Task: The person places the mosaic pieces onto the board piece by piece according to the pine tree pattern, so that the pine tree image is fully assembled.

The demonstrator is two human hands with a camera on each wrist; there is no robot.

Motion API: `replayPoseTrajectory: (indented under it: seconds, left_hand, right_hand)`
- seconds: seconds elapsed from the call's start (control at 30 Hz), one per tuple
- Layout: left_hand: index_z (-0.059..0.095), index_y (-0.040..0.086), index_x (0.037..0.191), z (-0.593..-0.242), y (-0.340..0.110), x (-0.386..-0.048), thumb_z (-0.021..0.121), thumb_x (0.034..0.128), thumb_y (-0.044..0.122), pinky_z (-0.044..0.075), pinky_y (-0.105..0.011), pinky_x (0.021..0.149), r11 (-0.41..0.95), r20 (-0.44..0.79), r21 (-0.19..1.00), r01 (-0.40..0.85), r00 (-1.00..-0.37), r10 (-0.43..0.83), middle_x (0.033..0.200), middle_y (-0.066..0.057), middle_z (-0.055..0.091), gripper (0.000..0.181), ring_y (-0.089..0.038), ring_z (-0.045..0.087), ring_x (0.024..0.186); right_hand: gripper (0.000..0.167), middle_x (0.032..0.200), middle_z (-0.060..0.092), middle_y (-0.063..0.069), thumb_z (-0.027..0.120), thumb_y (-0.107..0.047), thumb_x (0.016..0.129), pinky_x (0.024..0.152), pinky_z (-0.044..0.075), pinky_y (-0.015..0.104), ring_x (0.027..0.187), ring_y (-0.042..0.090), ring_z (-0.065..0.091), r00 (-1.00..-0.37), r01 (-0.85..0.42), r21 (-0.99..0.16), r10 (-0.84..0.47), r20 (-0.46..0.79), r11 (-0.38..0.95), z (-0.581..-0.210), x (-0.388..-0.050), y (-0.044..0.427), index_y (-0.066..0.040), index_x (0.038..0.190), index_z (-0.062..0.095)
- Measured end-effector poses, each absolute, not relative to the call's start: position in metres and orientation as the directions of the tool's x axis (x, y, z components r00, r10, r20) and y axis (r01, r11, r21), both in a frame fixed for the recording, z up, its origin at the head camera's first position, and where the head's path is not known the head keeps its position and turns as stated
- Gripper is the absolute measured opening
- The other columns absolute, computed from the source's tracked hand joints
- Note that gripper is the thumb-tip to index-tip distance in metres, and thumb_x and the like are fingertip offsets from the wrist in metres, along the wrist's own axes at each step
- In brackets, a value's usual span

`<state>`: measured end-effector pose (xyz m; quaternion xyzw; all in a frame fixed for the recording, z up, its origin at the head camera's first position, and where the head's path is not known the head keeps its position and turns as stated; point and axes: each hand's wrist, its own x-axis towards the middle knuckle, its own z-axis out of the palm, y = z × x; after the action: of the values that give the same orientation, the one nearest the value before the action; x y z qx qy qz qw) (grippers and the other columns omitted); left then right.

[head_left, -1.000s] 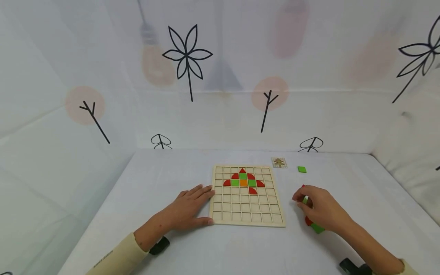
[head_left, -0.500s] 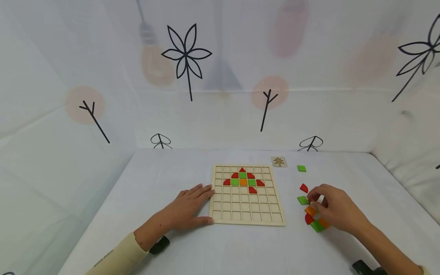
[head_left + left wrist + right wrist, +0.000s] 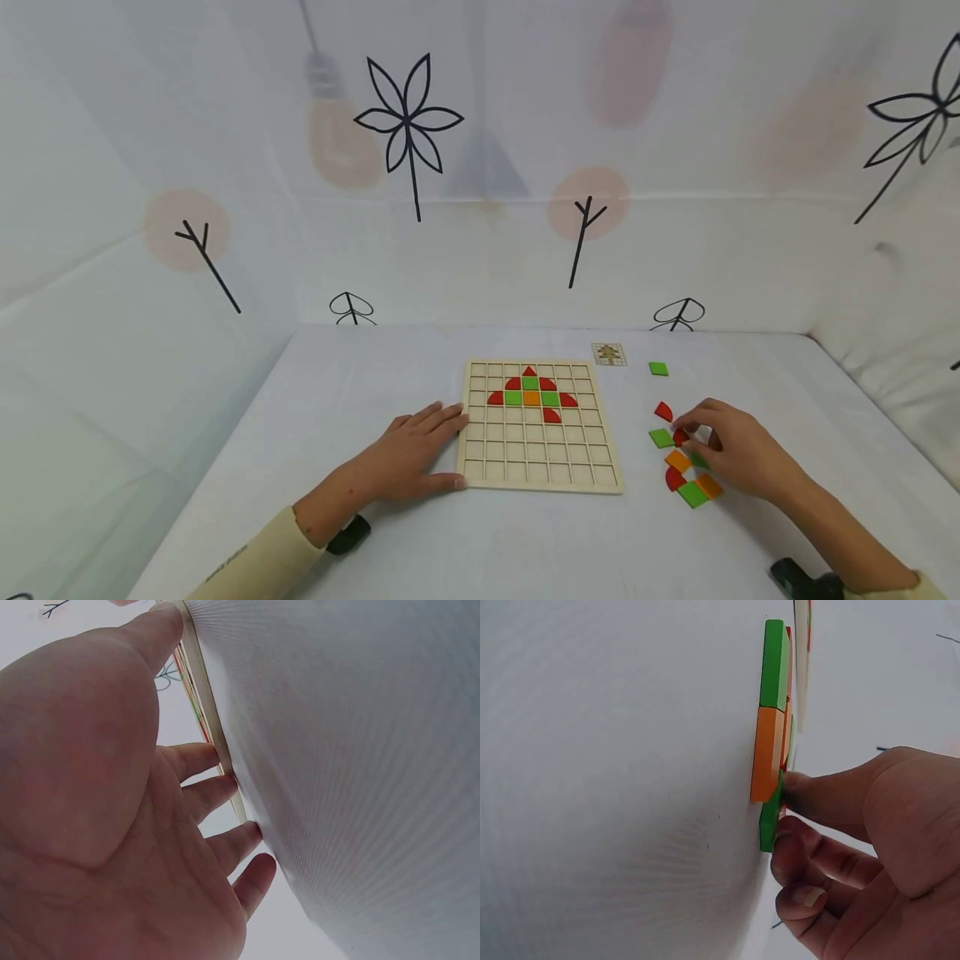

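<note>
A pale wooden grid board [image 3: 540, 489] lies on the table, with red, green and orange pieces set in its upper cells. My left hand [image 3: 417, 454] rests flat at its left edge, fingers spread; the left wrist view has the fingertips and thumb touching the board's side [image 3: 214, 727]. Right of the board, my right hand [image 3: 731, 446] bends over a cluster of loose pieces. Its thumb and index finger pinch a red quarter-circle piece [image 3: 680, 437], partly covered by the fingers. Beside them, a green square [image 3: 769, 825] and an orange square [image 3: 766, 754] appear in the right wrist view.
Near the right hand lie another green square [image 3: 661, 437], an orange square [image 3: 677, 460] and a red quarter-circle [image 3: 663, 411]. Farther back are a lone green square [image 3: 658, 368] and a small card with a tree pattern [image 3: 608, 354]. Patterned white cloth [image 3: 487, 267] encloses the table.
My right hand has shifted right and back from over the loose pieces, uncovering several of them, and its fingers now meet at a red quarter-circle. The left hand stays put.
</note>
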<state>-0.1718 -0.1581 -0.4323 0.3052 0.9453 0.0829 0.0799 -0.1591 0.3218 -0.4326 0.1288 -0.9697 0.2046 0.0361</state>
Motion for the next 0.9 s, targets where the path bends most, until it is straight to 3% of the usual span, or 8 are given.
replayPoseTrajectory:
  seconds: [0.4, 0.9]
  left_hand:
    - [0.031, 0.022, 0.169, -0.4305, -0.1576, -0.1708, 0.062, 0.097, 0.07, 0.03, -0.059, 0.124, 0.8, -0.104, 0.208, 0.563, -0.801, 0.59, 0.176, 0.002, 0.025, 0.092, -0.032, 0.02, 0.163]
    - [0.031, 0.022, 0.168, -0.4306, -0.1584, -0.1711, 0.062, 0.0971, 0.07, 0.032, -0.059, 0.122, 0.797, -0.096, 0.201, 0.57, -0.798, 0.595, 0.176, 0.001, 0.026, 0.091, -0.032, 0.021, 0.162]
  right_hand:
    - [0.018, 0.099, 0.063, 0.003, 0.085, -0.011, 0.089, 0.063, 0.049, 0.023, 0.081, 0.018, 0.052, -0.975, -0.221, -0.39, -0.212, 0.065, 0.894, -0.4325, -0.163, 0.3216, -0.007, 0.1, 0.072]
    - [0.02, 0.094, 0.062, -0.001, 0.086, -0.011, 0.089, 0.063, 0.048, 0.023, 0.08, 0.016, 0.052, -0.972, -0.233, -0.394, -0.222, 0.075, 0.889, -0.4354, -0.1637, 0.3233, -0.008, 0.102, 0.071]
